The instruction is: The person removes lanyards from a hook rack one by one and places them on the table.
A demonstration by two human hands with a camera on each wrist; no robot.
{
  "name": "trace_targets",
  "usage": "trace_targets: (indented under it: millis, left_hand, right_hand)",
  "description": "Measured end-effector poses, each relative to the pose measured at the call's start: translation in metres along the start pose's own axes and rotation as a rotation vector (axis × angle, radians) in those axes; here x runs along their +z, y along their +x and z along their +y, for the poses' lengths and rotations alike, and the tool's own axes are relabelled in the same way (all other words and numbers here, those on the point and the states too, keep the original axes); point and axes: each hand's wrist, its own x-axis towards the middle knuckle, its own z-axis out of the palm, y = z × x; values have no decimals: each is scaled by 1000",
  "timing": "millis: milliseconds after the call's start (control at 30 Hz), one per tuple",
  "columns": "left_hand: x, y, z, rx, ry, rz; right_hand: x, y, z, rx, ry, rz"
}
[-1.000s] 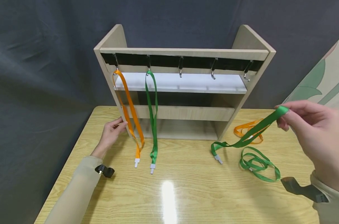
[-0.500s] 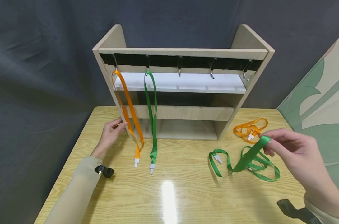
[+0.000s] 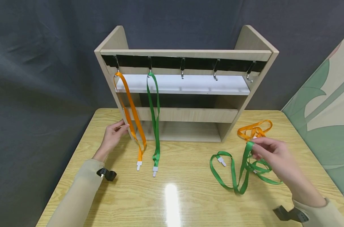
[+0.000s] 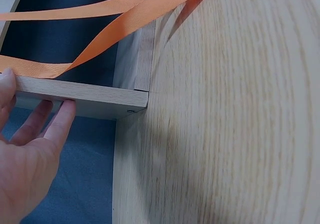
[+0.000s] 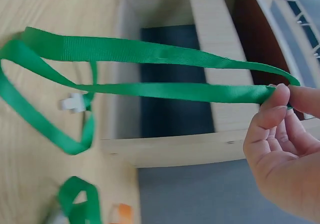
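My right hand (image 3: pixel 274 154) pinches the top of a green lanyard's loop between thumb and fingers. This green lanyard (image 5: pixel 150 54) drops from the fingertips to the tabletop, where its white clip (image 3: pixel 221 161) lies. My left hand (image 3: pixel 112 137) holds the left side panel of a wooden shelf unit (image 3: pixel 186 53); in the left wrist view the thumb is at the panel's front edge and the fingers touch its outer face. Just beside it an orange lanyard (image 3: pixel 134 112) hangs from the leftmost hook. A second green lanyard (image 3: pixel 156 126) hangs from the hook to its right.
Three bare hooks, among them the middle hook (image 3: pixel 182 74), line the rest of the black strip. Another orange lanyard (image 3: pixel 247 128) lies right of the shelf unit, with a coiled green lanyard (image 3: pixel 269 181) nearer, partly behind my right hand. A dark curtain (image 3: pixel 183 19) hangs behind.
My right hand has moved left and down in the view with the green lanyard, whose strap now sags onto the table nearer the front. My left hand has stayed at the panel.
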Motion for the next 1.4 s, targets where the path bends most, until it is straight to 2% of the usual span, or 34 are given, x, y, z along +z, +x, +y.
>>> trace_targets:
  millis: [167,333,833,1000,1167,1400]
  left_hand:
    - [0,0,0,-5,-8,4]
    - [0,0,1,-13,-23,3]
    - [0,-1,2,-15,-19,2]
    - [0,-1,1,-20,-16,6]
    - [0,-1,1,-9,-18,5]
    - [0,-1,1,-10,-39,2]
  right_hand:
    - [10,16,20,58,42,-39]
    - [17,26,35,90,38,-62]
    - [33,35,62,136,61,-154]
    - [36,35,65,151,-5,-166]
    - [39,35,69,126,-78,-172]
    - [43,36,76,104,-113,-187]
